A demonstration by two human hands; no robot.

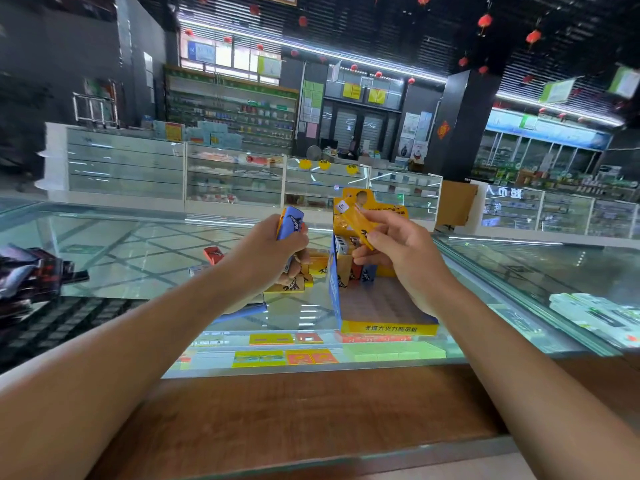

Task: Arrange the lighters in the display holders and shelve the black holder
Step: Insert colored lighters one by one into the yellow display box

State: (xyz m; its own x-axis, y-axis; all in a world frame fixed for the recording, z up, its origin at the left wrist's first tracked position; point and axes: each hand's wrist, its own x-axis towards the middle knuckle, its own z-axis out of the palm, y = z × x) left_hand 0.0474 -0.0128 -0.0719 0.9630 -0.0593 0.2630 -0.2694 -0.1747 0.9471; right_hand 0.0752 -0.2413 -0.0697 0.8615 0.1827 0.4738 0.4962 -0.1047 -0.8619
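My right hand [405, 258] pinches a yellow lighter [356, 220] between thumb and fingers, held tilted above the blue-and-yellow display holder [388, 329] on the glass counter. A few lighters [346, 242] stand at the back of that holder; its front rows show bare slots. My left hand [273, 251] grips a bunch of lighters, with a blue lighter [292, 223] sticking up on top. Loose yellow lighters [294, 284] and a red lighter [214, 254] lie on the glass to the left of the holder. A dark holder [31, 271] sits at the far left, blurred.
The glass counter [138, 258] has a wooden front ledge [311, 410]. A black keyboard [69, 317] lies at the left, white packets [595, 313] at the right. Coloured packs show beneath the glass. Shop cabinets stand beyond.
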